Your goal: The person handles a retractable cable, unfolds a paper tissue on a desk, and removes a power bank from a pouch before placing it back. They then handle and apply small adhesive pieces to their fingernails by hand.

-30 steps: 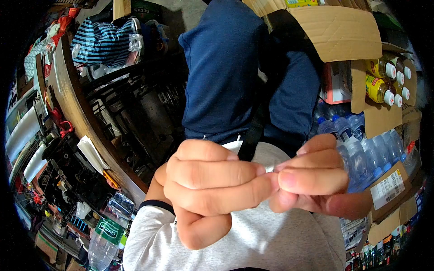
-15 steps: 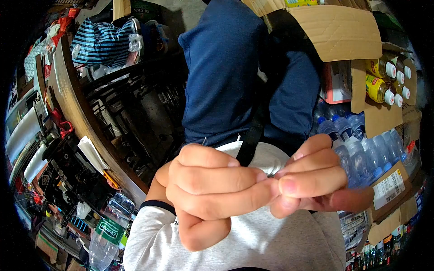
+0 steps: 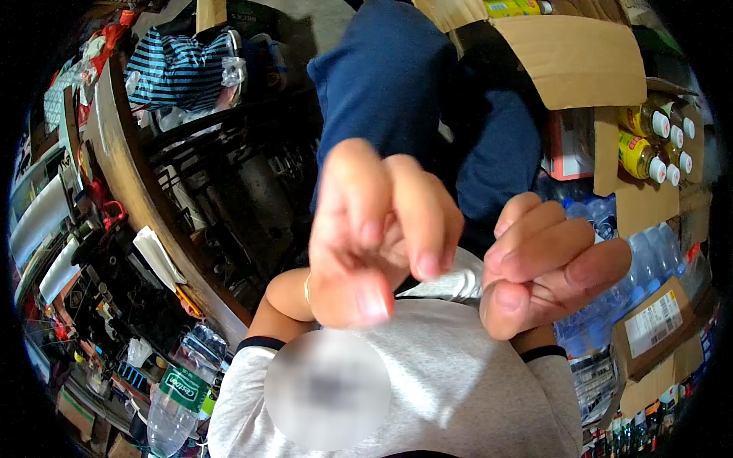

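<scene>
My left hand (image 3: 374, 237) is raised in front of my chest. Its fingers are bent but spread, the thumb stands apart from them, and no object shows between them. A thin gold-coloured band circles that wrist. Beside it on the right, a gap away, my right hand (image 3: 546, 267) has its fingers curled in and the thumb pressed towards the index finger. Whatever it may pinch is hidden or too small to make out. Behind both hands are my grey shirt (image 3: 450, 366) and my dark blue trousers (image 3: 382, 84).
On the left, a wooden table edge (image 3: 126, 164) curves past a cluttered surface; a large plastic bottle (image 3: 164, 420) is below. A striped bag (image 3: 179, 69) sits at upper left. To the right are a cardboard box (image 3: 573, 61), yellow-labelled bottles (image 3: 634, 153) and clear water bottles (image 3: 649, 259).
My hands were together with fingertips meeting around something tiny and dark. They have come apart: the left has turned and spread its fingers, the right has stayed curled on the right.
</scene>
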Available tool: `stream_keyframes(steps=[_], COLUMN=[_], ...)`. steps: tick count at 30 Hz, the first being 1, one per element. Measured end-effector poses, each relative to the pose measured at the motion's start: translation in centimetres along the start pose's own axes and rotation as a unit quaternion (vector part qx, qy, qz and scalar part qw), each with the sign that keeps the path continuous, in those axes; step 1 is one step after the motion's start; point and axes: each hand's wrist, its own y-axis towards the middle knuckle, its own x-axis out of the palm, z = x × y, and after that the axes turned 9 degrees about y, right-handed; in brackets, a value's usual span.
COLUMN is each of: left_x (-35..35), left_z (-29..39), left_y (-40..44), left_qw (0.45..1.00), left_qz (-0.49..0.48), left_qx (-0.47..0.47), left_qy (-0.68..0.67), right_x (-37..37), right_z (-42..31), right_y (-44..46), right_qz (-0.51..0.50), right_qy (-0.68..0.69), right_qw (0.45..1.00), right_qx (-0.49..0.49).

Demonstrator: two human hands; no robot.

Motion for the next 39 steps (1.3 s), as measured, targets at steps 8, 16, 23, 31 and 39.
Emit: stream_keyframes(steps=[8,16,23,31,39], left_x=[1.0,1.0,1.3,0.7,0.8], left_z=[0.4,0.3,0.0,-0.1,-0.2], left_y=[-0.5,-0.6,-0.7,-0.7,-0.7], left_qw=[0.965,0.971,0.98,0.992,0.992], left_qz=[0.092,0.065,0.056,0.013,0.031], left_qx=[-0.158,-0.141,-0.099,-0.072,-0.055], left_qy=[-0.189,-0.183,-0.164,-0.102,-0.108], right_x=[-0.9,-1.0,-0.2,-0.5,-0.7], right_z=[-0.6,-0.4,-0.3,-0.4,-0.8], right_y=[0.5,0.5,0.3,0.5,0.3], right_qz=[-0.059,-0.093,-0.064,-0.074,-0.083], right_qy=[-0.038,-0.049,-0.052,-0.066,-0.043], right_qw=[0.997,0.994,0.996,0.995,0.994], right_qx=[0.044,0.023,0.018,0.011,0.052])
